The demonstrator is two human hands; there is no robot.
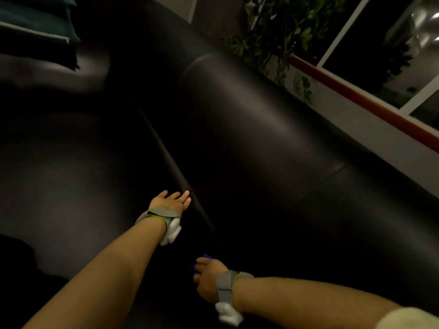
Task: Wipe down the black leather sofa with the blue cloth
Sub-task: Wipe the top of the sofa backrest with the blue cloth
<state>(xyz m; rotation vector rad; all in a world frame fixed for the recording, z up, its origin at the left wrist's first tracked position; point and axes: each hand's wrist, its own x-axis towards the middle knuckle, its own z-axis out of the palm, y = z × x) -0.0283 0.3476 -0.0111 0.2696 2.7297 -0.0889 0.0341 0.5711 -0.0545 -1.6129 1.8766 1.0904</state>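
Observation:
The black leather sofa [249,119] fills most of the view, its backrest running from upper middle to lower right and its seat on the left. My left hand [171,202] rests flat on the seat, fingers straight, tips at the crease below the backrest. My right hand [209,279] grips the blue cloth [206,257] low on the backrest, near the crease. Only small bits of the cloth show past my fingers. Both wrists wear grey straps with white sensors.
Dark cushions [35,24] are stacked at the sofa's far left end. A leafy plant [280,32] stands behind the backrest. A window with a white frame and a red-brown rail [356,96] runs along the right. The room is dim.

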